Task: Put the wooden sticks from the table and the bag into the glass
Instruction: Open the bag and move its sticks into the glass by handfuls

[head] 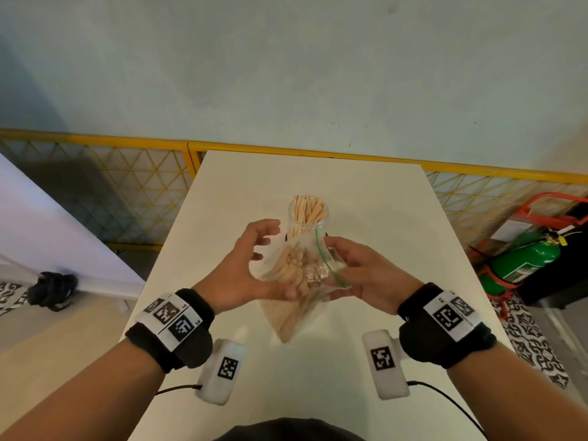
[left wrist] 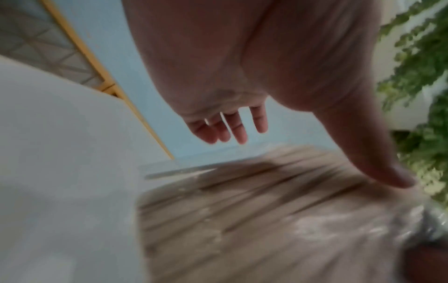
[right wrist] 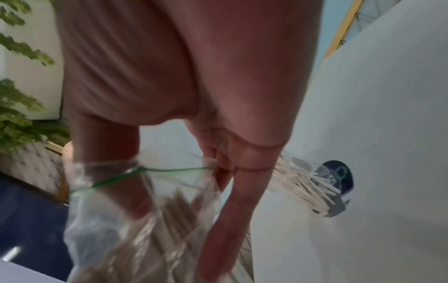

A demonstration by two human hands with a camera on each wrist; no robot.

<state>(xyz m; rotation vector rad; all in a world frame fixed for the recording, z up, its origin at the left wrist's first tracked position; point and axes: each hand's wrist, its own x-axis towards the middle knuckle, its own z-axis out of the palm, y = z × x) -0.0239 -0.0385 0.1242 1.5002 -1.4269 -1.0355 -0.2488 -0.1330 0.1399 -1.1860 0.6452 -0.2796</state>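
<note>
Right hand [head: 362, 275] fingers pinch the bag [head: 296, 281]; left hand [head: 245, 265] fingers spread

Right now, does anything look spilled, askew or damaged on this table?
Nothing stands out. The glass stands upright with sticks inside; none lie loose on the table. The right hand grips the bag, which holds more; the left hand touches it.

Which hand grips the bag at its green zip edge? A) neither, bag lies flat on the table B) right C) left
B: the right hand pinches the bag at its green-lined mouth, while the left hand only touches the bag's side with its thumb, fingers spread.
</note>
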